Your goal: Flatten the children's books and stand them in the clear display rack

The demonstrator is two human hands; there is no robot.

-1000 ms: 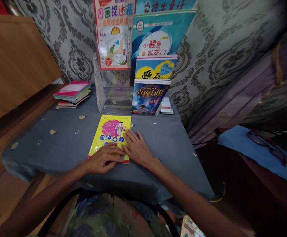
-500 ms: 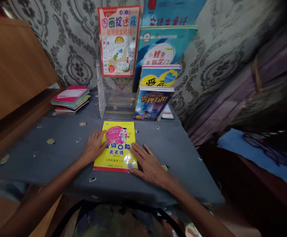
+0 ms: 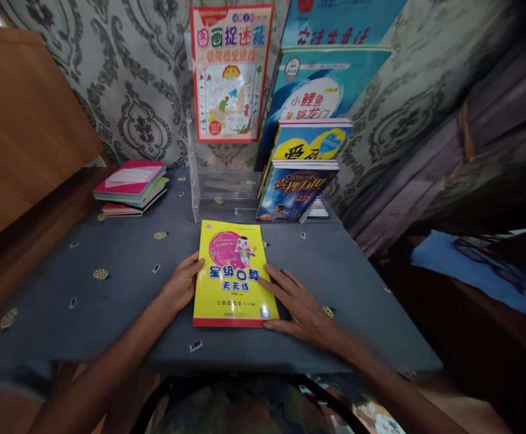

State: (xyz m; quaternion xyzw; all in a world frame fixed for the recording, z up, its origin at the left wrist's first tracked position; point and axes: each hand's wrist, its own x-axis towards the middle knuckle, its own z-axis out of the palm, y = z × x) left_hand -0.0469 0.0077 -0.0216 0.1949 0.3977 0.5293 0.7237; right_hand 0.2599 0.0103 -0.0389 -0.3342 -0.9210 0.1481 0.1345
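Observation:
A yellow workbook with a red bottom strip and a cartoon figure on its cover lies in front of me on the table. My left hand grips its left edge, thumb on the cover and fingers curled at the side, partly under it. Along the right edge rests my right hand, its fingers spread, the tips on the cover and the thumb near the lower right corner. Behind the workbook stands a clear acrylic book rack with several books in tiers, among them a dark blue book at the lower right.
A small stack of books with a pink one on top sits at the back left. The grey patterned tablecloth covers the table. To the right, glasses lie on a blue cloth. A wooden panel stands left.
My left hand has gone from lying on the cover to gripping the left edge. The workbook appears larger and nearer; the whole view has shifted slightly. My right hand stays at the right edge.

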